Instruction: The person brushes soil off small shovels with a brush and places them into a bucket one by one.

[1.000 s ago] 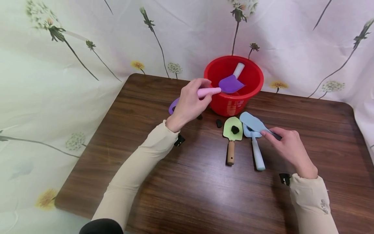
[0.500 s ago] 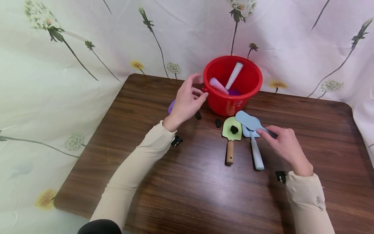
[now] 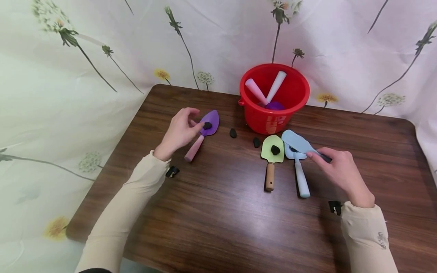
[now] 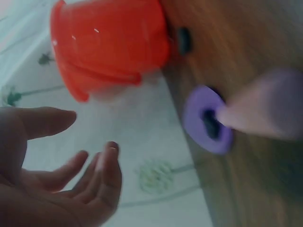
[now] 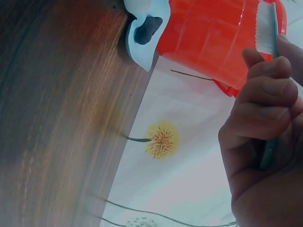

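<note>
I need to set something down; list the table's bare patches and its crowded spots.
Free: the table between the sleeves, nearer than the green scoop and blue scoop; also between right hand, red bucket and right edge. Crowded: before the bucket, where scoops, stones and brush bunch.

I am wearing a cream left sleeve [image 3: 114, 216] and a matching right sleeve [image 3: 365, 232], both wrinkling near the cuffs [image 3: 155, 162]. Dark lettering [image 3: 381, 240] is marking the right one; small black pieces [image 3: 172, 171] are showing beside the cuffs.

A brown wood-grain table [image 3: 211, 216] lies below the left hand [image 3: 179, 131] and the right hand [image 3: 343, 172]; beyond them hangs a pale dandelion-printed cloth [image 3: 222, 41].
</note>
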`<state>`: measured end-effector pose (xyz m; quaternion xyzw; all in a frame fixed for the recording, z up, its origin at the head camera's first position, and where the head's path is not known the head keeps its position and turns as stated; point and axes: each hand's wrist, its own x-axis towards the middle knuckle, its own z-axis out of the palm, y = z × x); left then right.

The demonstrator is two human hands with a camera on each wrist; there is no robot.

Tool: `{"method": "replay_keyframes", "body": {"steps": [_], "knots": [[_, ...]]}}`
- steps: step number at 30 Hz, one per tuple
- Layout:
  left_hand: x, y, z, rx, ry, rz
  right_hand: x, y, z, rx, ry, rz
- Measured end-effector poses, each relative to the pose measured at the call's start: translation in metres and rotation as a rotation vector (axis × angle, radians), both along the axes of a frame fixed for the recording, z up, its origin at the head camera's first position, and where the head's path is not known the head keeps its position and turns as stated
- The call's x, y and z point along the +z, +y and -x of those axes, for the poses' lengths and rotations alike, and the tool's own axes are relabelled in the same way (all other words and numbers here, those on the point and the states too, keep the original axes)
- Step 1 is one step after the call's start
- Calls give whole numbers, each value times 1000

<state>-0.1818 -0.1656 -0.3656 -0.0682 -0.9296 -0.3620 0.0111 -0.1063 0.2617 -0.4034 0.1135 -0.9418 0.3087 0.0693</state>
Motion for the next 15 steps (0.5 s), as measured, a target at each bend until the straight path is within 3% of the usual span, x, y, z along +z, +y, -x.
{"method": "replay_keyframes", "body": {"steps": [9, 15], "knots": [[-33, -29, -4, -20, -232, 207, 0, 2, -2, -7, -25, 2], [-46, -31, -10, -32, -306, 231, -3, 1, -3, -9, -20, -8]]}}
